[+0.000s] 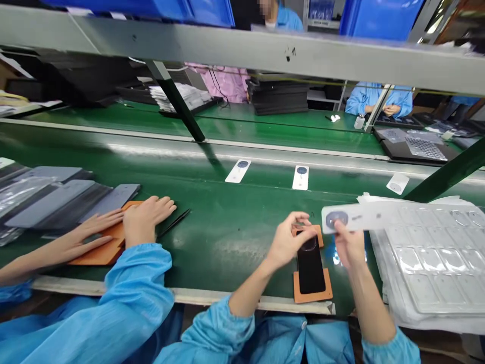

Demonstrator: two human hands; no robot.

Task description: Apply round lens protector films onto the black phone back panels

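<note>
My right hand [350,245] is closed on a white card [358,217] with a dark rounded patch at its left end. My thumb lies against that patch, and the card is held in the air. To the left, my left hand [286,241] is bent over the top end of a black phone-shaped panel [311,270]. Its thumb and fingertips are apart, with a gap between them, near a round ring on the panel. The panel lies in an orange fixture [312,297] at the bench's front edge. Whether my left fingertips hold anything small is hidden.
A co-worker's hands [142,217] rest on another orange fixture [102,255] at left, near black tweezers [176,222]. Grey panels [56,202] lie further left. White cards [238,171] lie along the back. Clear plastic trays [435,258] stand right. A metal beam [242,45] crosses above.
</note>
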